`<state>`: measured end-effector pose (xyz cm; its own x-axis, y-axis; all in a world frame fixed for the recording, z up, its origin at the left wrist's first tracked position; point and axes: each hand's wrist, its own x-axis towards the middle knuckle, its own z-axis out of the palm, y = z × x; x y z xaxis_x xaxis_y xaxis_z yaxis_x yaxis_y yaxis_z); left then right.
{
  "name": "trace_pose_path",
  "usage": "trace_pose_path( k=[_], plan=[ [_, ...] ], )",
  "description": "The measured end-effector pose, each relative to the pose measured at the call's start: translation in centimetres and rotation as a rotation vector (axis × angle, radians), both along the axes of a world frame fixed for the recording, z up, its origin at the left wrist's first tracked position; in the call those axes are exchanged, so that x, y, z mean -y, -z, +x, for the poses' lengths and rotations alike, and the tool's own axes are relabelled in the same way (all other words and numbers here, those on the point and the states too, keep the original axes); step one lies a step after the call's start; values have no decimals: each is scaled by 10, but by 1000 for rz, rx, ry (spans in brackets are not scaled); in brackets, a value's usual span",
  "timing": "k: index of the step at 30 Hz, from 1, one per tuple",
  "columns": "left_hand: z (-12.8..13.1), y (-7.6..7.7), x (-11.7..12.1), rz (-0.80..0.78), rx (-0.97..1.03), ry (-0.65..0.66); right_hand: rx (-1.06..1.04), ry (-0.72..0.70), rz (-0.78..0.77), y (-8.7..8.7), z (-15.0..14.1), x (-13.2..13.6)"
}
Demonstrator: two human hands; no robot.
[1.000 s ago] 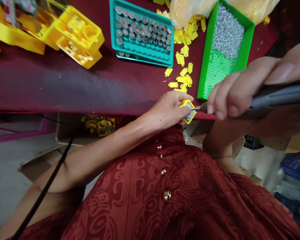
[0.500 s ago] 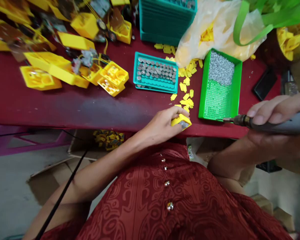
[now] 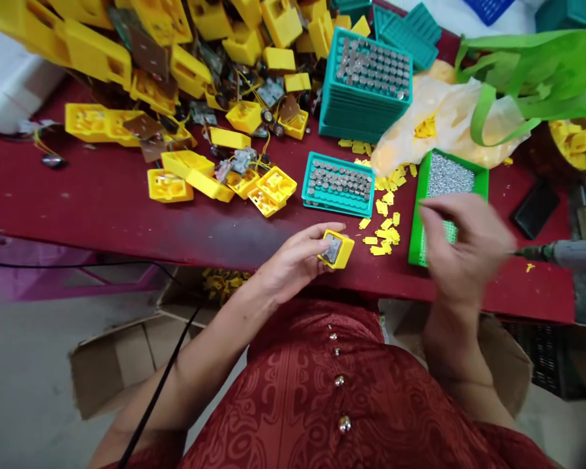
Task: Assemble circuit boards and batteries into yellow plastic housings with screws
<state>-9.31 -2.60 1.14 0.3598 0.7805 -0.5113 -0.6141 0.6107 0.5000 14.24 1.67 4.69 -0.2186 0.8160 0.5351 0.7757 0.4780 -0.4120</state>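
My left hand (image 3: 297,257) holds a small yellow plastic housing (image 3: 342,253) above the table's front edge. Its open side, with a grey part inside, is turned toward my thumb. Over the green perforated basket (image 3: 415,238) is my right hand (image 3: 463,241), its fingers bent and smeared by motion; whether anything is between them I cannot make out. Small metal screws (image 3: 449,176) fill the back of that basket. An electric screwdriver (image 3: 576,253) with a grey body points at my right hand from the right, apart from its fingers.
Small yellow tabs (image 3: 388,234) lie loose beside a teal tray (image 3: 339,205) of round metal cells. Behind stands a stack of teal trays (image 3: 351,114). Wired yellow housings (image 3: 215,176) crowd the left. A plastic bag (image 3: 400,143) and a black phone-like object (image 3: 536,210) are farther right.
My right hand has let go of the electric screwdriver and moved left over the green basket. My left hand has turned the yellow housing. The view has shifted, showing more of the table's back.
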Motion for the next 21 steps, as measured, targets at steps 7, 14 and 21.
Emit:
trace_pose_path(
  k=[7,14,21],
  plan=[
    [-12,-5,6,87,-92,12,375,59,-333,69,-31,-70],
    [-22,14,5,54,-73,-89,277,65,-284,82,-33,-66],
    [-29,18,4,34,-90,-172,287,112,-209,86,-23,-59]
  ],
)
